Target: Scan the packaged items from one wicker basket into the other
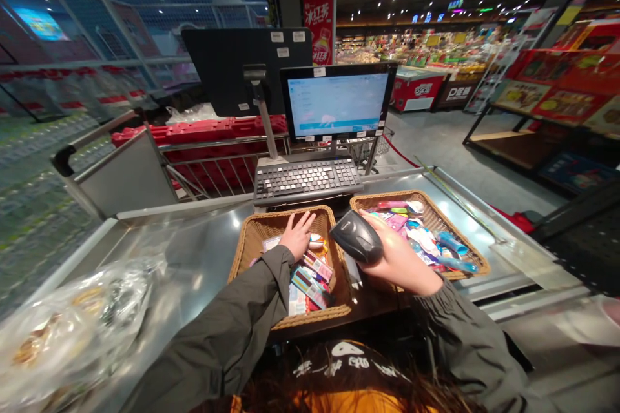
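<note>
My left hand (296,237) reaches into the left wicker basket (252,235), fingers spread and lying on the small packaged items (312,274) inside it. My right hand (394,257) is closed around a black handheld barcode scanner (357,236), held between the two baskets with its head pointing toward the left basket. The right wicker basket (460,239) holds several colourful small packets (426,239).
A keyboard (306,179) and a lit monitor (338,102) stand behind the baskets on the metal checkout counter (194,251). A plastic bag of goods (72,329) lies at the near left. A shopping trolley (130,168) stands beyond the counter; store shelves (557,90) are on the right.
</note>
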A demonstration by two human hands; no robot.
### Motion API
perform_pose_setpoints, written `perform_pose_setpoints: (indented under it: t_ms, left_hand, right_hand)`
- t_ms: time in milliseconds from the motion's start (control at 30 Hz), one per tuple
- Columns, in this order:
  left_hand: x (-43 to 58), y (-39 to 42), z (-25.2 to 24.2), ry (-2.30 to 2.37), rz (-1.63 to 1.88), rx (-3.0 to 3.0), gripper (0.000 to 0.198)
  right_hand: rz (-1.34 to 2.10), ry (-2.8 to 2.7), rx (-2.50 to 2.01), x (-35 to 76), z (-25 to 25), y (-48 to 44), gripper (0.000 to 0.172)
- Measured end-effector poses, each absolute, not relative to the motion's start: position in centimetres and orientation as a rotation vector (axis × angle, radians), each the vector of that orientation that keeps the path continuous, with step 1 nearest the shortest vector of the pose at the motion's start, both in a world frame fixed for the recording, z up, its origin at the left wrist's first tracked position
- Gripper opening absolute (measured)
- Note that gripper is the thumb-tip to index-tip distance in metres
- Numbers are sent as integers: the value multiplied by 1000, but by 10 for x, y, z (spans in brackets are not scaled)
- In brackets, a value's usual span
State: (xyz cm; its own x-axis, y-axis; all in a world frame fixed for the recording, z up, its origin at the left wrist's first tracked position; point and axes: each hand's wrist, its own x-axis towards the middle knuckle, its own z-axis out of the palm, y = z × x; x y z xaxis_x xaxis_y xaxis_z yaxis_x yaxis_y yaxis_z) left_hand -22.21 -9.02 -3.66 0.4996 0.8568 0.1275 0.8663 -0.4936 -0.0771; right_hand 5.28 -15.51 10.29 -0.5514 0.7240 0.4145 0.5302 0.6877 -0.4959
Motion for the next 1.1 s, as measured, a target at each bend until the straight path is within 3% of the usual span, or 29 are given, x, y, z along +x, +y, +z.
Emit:
perform_pose_setpoints:
  t_ms: [267,567,1000,1100]
  left_hand:
    - [-204,-92,-2,-1603,-288,-2522,16]
    - [-119,-79,45,-1382,-462,-2711,28]
    - [19,-18,3,-1511,-164,-2794,37]
    - [27,-3,-14,-1567,-95,-2784,40]
  right_hand:
    - [294,-2047,-1179,93,109,-147,61]
    - [146,-1557,-1448,154,112,-143,50]
    - [193,-1549,-1469,195,103,-141,64]
    - [193,-1577,-1444,206,101,-137,59]
